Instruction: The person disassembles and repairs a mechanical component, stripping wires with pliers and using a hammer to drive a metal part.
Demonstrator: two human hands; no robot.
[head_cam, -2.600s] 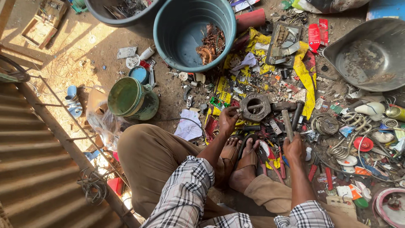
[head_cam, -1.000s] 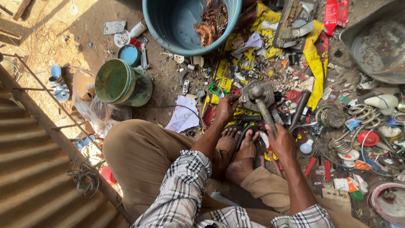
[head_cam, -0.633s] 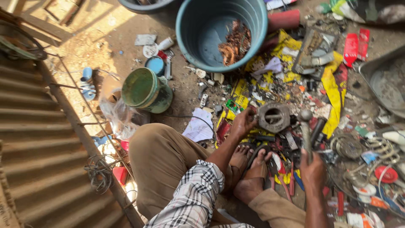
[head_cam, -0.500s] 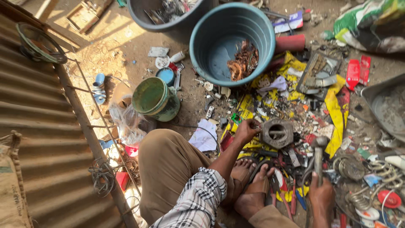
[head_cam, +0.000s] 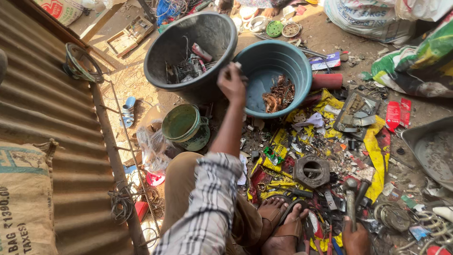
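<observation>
Overhead, left hand (head_cam: 231, 82) between dark tub (head_cam: 163, 56), teal basin (head_cam: 252, 63); right hand (head_cam: 356, 238) grips hammer (head_cam: 350, 198).

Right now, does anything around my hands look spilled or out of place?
Yes. Scrap bits lie strewn over the ground beside the teal tub, not in it. Your left hand is raised between the tubs; your right hand grips a hammer.

Open air above the dark tub (head_cam: 160, 61) and teal basin (head_cam: 292, 59). Ground by the metal block (head_cam: 311, 171) crowded with scrap; corrugated sheet (head_cam: 52, 127) walling the left.
</observation>
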